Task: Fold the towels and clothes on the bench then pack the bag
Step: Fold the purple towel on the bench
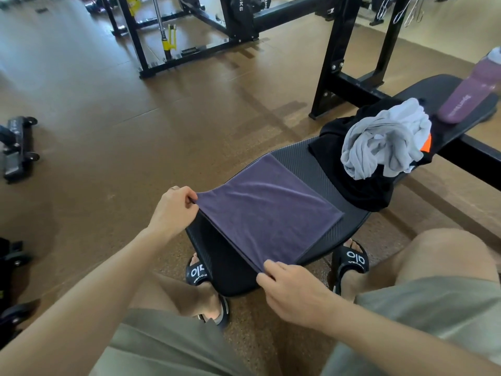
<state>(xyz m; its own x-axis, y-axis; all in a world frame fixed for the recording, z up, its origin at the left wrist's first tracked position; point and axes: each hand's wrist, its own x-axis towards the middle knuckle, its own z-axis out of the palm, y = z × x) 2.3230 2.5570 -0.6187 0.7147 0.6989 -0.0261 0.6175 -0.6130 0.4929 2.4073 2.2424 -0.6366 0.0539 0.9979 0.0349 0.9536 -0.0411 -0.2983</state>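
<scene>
A purple towel (267,213), folded into a rectangle, lies on the near end of the black bench (311,169). My left hand (173,210) pinches its near left corner and lifts it a little. My right hand (287,290) pinches the near right corner at the bench's front edge. Farther along the bench a crumpled grey garment (385,139) sits on top of a black garment (363,185) with an orange patch (426,144). No bag is in view.
A purple water bottle (471,90) stands at the bench's far end. Black rack uprights (336,58) rise behind the bench, and a weight machine (238,17) stands at the back. Black wheeled equipment (16,147) sits on the brown floor at left. My knees and sandalled feet flank the bench.
</scene>
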